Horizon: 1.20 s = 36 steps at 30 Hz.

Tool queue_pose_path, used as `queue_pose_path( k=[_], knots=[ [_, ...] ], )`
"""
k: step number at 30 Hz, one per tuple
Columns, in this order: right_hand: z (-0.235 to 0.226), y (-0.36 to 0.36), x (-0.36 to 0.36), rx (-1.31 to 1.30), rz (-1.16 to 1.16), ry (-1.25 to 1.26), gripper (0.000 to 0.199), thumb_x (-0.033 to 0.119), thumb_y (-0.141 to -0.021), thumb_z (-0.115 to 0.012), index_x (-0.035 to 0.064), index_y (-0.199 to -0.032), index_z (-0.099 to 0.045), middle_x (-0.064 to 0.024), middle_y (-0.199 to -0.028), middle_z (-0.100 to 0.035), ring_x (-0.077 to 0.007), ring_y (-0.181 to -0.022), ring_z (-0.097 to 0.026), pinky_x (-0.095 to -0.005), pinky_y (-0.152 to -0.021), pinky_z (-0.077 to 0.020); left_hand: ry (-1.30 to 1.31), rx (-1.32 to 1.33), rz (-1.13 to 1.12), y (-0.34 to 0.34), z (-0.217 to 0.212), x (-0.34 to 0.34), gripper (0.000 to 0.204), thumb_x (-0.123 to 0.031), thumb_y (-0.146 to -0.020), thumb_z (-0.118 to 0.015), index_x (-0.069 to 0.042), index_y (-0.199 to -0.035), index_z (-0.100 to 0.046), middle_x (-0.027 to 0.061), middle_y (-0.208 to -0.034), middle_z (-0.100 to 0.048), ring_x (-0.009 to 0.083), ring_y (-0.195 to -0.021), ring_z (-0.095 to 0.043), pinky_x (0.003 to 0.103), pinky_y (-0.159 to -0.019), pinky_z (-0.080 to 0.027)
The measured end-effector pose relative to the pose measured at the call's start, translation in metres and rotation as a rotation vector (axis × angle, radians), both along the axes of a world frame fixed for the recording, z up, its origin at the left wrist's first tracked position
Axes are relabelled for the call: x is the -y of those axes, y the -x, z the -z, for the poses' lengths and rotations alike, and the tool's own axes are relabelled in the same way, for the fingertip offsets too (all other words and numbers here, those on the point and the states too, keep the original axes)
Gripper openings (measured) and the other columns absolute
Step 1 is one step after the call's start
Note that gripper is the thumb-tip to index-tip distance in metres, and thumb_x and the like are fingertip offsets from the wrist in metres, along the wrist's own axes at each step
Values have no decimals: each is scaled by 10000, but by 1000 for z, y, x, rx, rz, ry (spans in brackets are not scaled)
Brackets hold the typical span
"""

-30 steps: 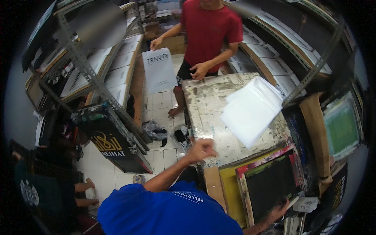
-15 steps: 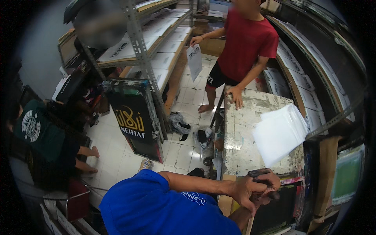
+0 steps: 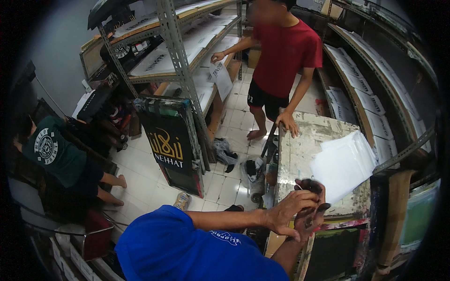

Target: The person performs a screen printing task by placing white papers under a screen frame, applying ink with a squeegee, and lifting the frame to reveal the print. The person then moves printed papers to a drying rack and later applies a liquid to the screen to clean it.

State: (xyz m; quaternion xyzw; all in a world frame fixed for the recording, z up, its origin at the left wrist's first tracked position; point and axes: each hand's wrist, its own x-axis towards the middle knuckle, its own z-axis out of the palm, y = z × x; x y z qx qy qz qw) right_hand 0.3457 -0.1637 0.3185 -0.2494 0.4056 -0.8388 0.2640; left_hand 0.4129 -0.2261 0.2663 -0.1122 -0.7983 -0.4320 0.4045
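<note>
My left hand (image 3: 291, 209) reaches across from the blue sleeve and lies over the palm of my right hand, its fingers closed round it. My right hand (image 3: 313, 218) is turned up, with its fingers apart and bent, and dark smears cover the fingers and palm. A thin white strip (image 3: 298, 186) shows by its fingertips; I cannot make out what it is. Both hands are above the near end of a paint-stained worktable (image 3: 296, 164). Just beyond them lies a stack of white sheets (image 3: 344, 164).
Across the table a person in a red shirt (image 3: 287, 51) rests one hand on it and holds a printed sheet (image 3: 220, 79). Metal racks (image 3: 176, 56) carry printed sheets. A framed black screen (image 3: 171, 140) leans there. Another person in green (image 3: 49, 143) is at the left.
My hands have gone from clasped together to my right hand opening upward under my left. The person in red has moved the printed sheet toward the left rack. The view has shifted slightly.
</note>
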Motion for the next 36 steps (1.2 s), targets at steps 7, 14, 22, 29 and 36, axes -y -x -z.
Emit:
queue_pose_path(
  k=[7, 14, 22, 29, 36],
  knots=[
    [52, 30, -14, 127, -243, -155, 487, 3, -703, -612, -20, -1180, -521, -94, -1077, -554, -221, -1020, -563, -351, -938, -461, 153, 748, 407, -6, 14, 14, 1249, -731, -681, -735, 208, -1374, -288, 404, -1446, -340, 513, -1362, -361, 523, -1129, -306],
    [75, 19, -4, 241, -490, -253, 403, -37, -616, -569, -25, -1018, -542, -52, -971, -524, -173, -947, -524, -283, -873, -432, -36, 866, 575, -32, 44, 21, 1220, -827, -720, -639, 276, -1164, -362, 405, -1157, -498, 451, -1133, -542, 430, -970, -431],
    [121, 9, 15, 241, -573, -301, 258, 35, -716, -573, -25, -958, -509, -85, -973, -500, -179, -888, -458, -272, -890, -374, -144, 994, 515, -56, 61, 30, 1227, -815, -777, -600, 275, -1242, -280, 394, -1111, -505, 434, -1097, -555, 433, -940, -447],
    [159, 5, 21, 270, -473, -335, 309, 151, -871, -576, -22, -1123, -530, -109, -1074, -550, -218, -1009, -545, -339, -962, -427, -263, 893, 392, -65, 93, 33, 1184, -757, -795, -634, 188, -1390, -239, 413, -1449, -334, 445, -1424, -320, 471, -1146, -300],
    [228, -26, 7, 221, -609, -548, 582, 471, -1023, -493, 33, -1403, -437, -140, -1302, -576, -271, -1162, -600, -414, -936, -515, -213, 658, 80, -117, 132, 76, 920, -569, -788, -751, 69, -1389, -470, 294, -1463, -437, 407, -1393, -407, 470, -1121, -366]
  ],
)
